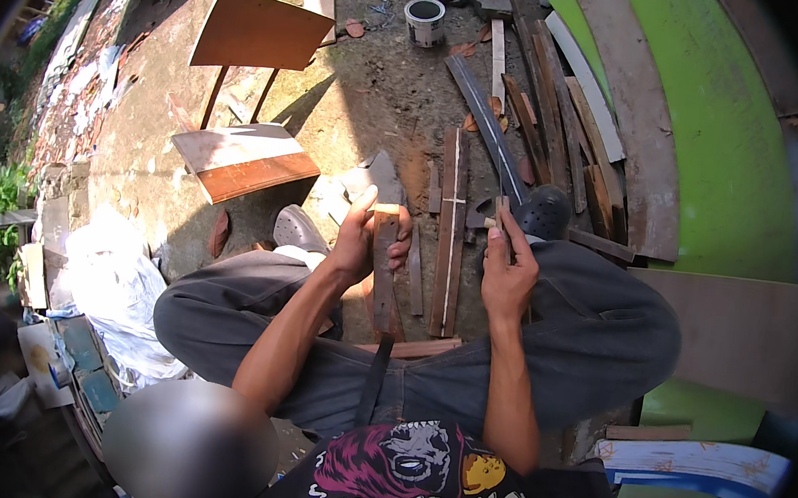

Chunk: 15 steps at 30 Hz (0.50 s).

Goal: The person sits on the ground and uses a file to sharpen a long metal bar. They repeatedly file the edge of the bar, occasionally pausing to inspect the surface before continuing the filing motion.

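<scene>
My left hand (359, 246) is closed around the upper part of a dark brown wooden strip (382, 281), which stands up between my folded legs. A pale end piece (387, 209) shows at its top, by my thumb. To the right, my right hand (509, 276) pinches a slim brown tool with a short light peg-like part (490, 223); its exact kind is unclear. On the ground between my hands lies a long brown board (450, 244) with a white line along it and a crossing mark.
A wooden chair (261, 33) stands at the far left. Ahead is a paint can (424, 24). Loose wood strips (562, 121) lie on the right beside green panels (705, 115). A white plastic bag (116, 281) rests at the left, near a blurred round shape (192, 444).
</scene>
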Motion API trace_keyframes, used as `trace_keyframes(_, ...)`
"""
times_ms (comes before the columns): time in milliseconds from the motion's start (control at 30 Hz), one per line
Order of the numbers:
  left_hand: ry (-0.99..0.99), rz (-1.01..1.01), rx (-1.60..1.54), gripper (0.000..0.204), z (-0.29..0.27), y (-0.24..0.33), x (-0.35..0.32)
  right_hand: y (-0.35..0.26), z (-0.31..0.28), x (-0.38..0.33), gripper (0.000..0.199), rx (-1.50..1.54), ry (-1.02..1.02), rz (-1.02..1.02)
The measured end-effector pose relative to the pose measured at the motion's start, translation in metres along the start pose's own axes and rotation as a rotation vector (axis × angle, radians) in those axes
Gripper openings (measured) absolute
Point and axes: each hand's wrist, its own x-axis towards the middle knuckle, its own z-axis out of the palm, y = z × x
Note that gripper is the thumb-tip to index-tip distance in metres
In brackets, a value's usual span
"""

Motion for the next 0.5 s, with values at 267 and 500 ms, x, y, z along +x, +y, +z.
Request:
trace_keyframes(267,0.004,-0.085,-0.239,0.066,0.006,0.010,0.002,0.007,0.004,-0.012,0.030,-0.193,-0.130,-0.147)
trace_keyframes(500,0.164,0.065,-0.295,0.038,-0.031,-0.013,-0.001,-0.012,0.010,-0.017,0.035,-0.104,-0.363,0.220)
